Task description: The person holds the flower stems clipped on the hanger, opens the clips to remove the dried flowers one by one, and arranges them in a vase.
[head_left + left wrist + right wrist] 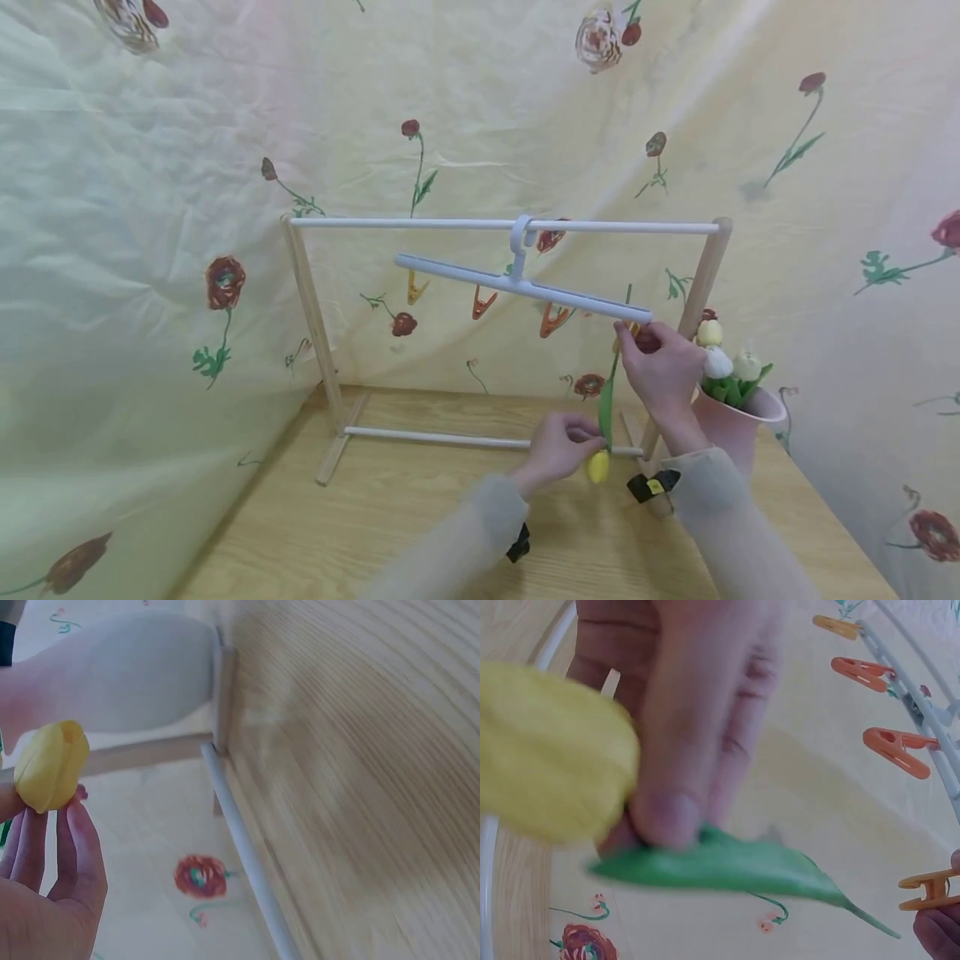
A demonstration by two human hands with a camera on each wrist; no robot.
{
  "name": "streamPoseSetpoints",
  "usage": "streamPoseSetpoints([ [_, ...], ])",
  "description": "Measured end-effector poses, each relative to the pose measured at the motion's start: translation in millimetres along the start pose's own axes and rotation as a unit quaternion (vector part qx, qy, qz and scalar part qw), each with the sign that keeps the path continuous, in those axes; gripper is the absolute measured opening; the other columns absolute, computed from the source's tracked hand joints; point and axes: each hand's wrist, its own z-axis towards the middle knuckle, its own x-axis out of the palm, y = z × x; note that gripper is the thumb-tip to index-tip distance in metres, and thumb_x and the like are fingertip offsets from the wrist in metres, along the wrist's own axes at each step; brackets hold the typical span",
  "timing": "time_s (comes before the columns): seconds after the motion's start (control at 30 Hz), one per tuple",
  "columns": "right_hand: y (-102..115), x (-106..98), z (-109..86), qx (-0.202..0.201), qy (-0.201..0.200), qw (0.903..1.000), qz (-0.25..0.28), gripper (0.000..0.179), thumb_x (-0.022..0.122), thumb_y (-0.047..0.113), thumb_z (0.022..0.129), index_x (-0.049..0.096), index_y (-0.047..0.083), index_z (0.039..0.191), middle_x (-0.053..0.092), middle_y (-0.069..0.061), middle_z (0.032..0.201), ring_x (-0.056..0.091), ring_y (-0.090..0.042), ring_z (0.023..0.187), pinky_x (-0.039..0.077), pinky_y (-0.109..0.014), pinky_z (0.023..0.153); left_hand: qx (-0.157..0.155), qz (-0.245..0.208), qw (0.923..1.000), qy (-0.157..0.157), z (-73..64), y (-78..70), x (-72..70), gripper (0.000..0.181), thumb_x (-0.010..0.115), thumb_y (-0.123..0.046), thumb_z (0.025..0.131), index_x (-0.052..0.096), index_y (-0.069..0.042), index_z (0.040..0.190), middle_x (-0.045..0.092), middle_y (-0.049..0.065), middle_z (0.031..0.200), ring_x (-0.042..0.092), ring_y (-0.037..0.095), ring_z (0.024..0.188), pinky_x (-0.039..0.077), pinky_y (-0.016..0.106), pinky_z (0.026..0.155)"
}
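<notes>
My left hand (561, 450) pinches a yellow artificial tulip (597, 467) by the stem just behind its bloom. The bloom points down and the green leaf (606, 404) and stem run upward. My right hand (663, 371) pinches a yellow-orange clip (928, 891) at the right end of a white hanger (525, 287). The stem's thin tip lies near this clip, apart from it in the right wrist view. From the tilted hanger also hang two orange clips (553, 320) (482, 303) and another yellow clip (416, 288).
The hanger hooks over the top bar (420, 223) of a wooden-legged rack. A pink vase (723, 425) with white and pale yellow tulips (718, 362) stands right of the rack, close to my right wrist. Floral cloth (480, 167) surrounds the wooden table (285, 533).
</notes>
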Motion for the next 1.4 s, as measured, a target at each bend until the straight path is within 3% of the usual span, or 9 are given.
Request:
streamPoseSetpoints([
  [0.27, 0.1, 6.4, -5.5, 0.008, 0.012, 0.9996, 0.026, 0.03, 0.084, 0.023, 0.093, 0.077, -0.002, 0.079, 0.077, -0.017, 0.071, 0.045, 0.022, 0.063, 0.035, 0.002, 0.061, 0.019, 0.064, 0.9974, 0.028, -7.3, 18.0, -30.2, 0.004, 0.08, -0.014, 0.094, 0.079, -0.016, 0.097, 0.078, -0.006, 0.085, 0.068, 0.003, 0.073, 0.059, 0.02, 0.067],
  [0.43, -1.6, 10.6, -7.8, -0.001, 0.007, 0.9996, 0.027, 0.03, 0.085, 0.024, 0.092, 0.077, -0.001, 0.078, 0.077, -0.015, 0.07, 0.048, 0.016, 0.062, 0.034, 0.002, 0.061, 0.051, 0.165, 0.9842, 0.04, -10.0, 23.6, -48.7, 0.006, 0.08, -0.012, 0.094, 0.078, -0.018, 0.093, 0.076, -0.009, 0.082, 0.065, -0.001, 0.07, 0.056, 0.017, 0.067],
  [0.57, -4.0, 11.0, -8.2, 0.004, 0.009, 0.9995, 0.028, 0.031, 0.087, 0.024, 0.09, 0.077, -0.002, 0.079, 0.077, -0.015, 0.071, 0.05, 0.015, 0.063, 0.034, 0.003, 0.063, 0.092, 0.278, 0.9552, 0.04, -13.3, 24.1, -64.7, 0.005, 0.08, -0.013, 0.095, 0.079, -0.018, 0.093, 0.077, -0.008, 0.084, 0.065, -0.002, 0.072, 0.055, 0.015, 0.068],
  [0.73, -5.3, 9.9, -11.2, 0.016, 0.021, 0.9991, 0.032, 0.029, 0.09, 0.023, 0.088, 0.078, -0.003, 0.085, 0.078, -0.016, 0.074, 0.069, -0.013, 0.059, 0.036, 0.005, 0.064, 0.149, 0.413, 0.8981, 0.033, -22.4, 25.6, -84.1, 0.004, 0.082, -0.015, 0.094, 0.081, -0.019, 0.092, 0.08, -0.008, 0.089, 0.068, 0.0, 0.076, 0.055, 0.014, 0.069],
  [0.83, -4.8, 9.4, -13.2, 0.02, 0.024, 0.9987, 0.039, 0.028, 0.09, 0.021, 0.087, 0.078, -0.004, 0.088, 0.079, -0.018, 0.077, 0.074, -0.034, 0.062, 0.037, 0.006, 0.064, 0.179, 0.465, 0.8664, 0.025, -29.7, 24.7, -94.5, 0.004, 0.083, -0.017, 0.094, 0.082, -0.02, 0.092, 0.08, -0.009, 0.09, 0.069, 0.001, 0.077, 0.054, 0.013, 0.066],
  [0.9, -4.2, 9.3, -14.0, 0.021, 0.027, 0.9984, 0.044, 0.028, 0.09, 0.02, 0.087, 0.078, -0.005, 0.09, 0.079, -0.019, 0.078, 0.074, -0.038, 0.064, 0.037, 0.006, 0.064, 0.198, 0.491, 0.8484, 0.018, -34.7, 21.8, -101.2, 0.004, 0.083, -0.018, 0.094, 0.083, -0.021, 0.092, 0.08, -0.009, 0.09, 0.07, 0.003, 0.078, 0.055, 0.015, 0.066],
  [1.13, -3.6, 8.0, -16.0, 0.027, 0.036, 0.9979, 0.046, 0.028, 0.09, 0.02, 0.087, 0.079, -0.005, 0.093, 0.079, -0.02, 0.079, 0.075, -0.036, 0.064, 0.038, 0.006, 0.064, 0.257, 0.527, 0.8097, -0.008, -45.2, 10.8, -119.2, 0.005, 0.084, -0.019, 0.093, 0.084, -0.023, 0.096, 0.082, -0.01, 0.094, 0.074, 0.009, 0.088, 0.06, 0.021, 0.069],
  [1.3, -5.0, 5.1, -17.8, 0.057, 0.058, 0.9961, 0.035, 0.028, 0.088, 0.024, 0.089, 0.08, -0.002, 0.097, 0.08, -0.018, 0.082, 0.075, -0.021, 0.065, 0.041, 0.005, 0.063, 0.296, 0.55, 0.7803, -0.03, -48.7, 6.7, -126.8, 0.006, 0.085, -0.02, 0.091, 0.084, -0.025, 0.095, 0.083, -0.013, 0.096, 0.075, 0.01, 0.091, 0.063, 0.023, 0.07],
  [1.4, -5.2, 1.1, -20.6, 0.074, 0.077, 0.994, 0.024, 0.029, 0.086, 0.027, 0.091, 0.079, 0.0, 0.098, 0.081, -0.018, 0.086, 0.076, -0.02, 0.068, 0.041, 0.005, 0.063, 0.305, 0.552, 0.7756, -0.034, -50.4, 5.6, -130.4, 0.005, 0.086, -0.02, 0.091, 0.084, -0.025, 0.093, 0.083, -0.014, 0.096, 0.074, 0.011, 0.09, 0.063, 0.024, 0.07],
])
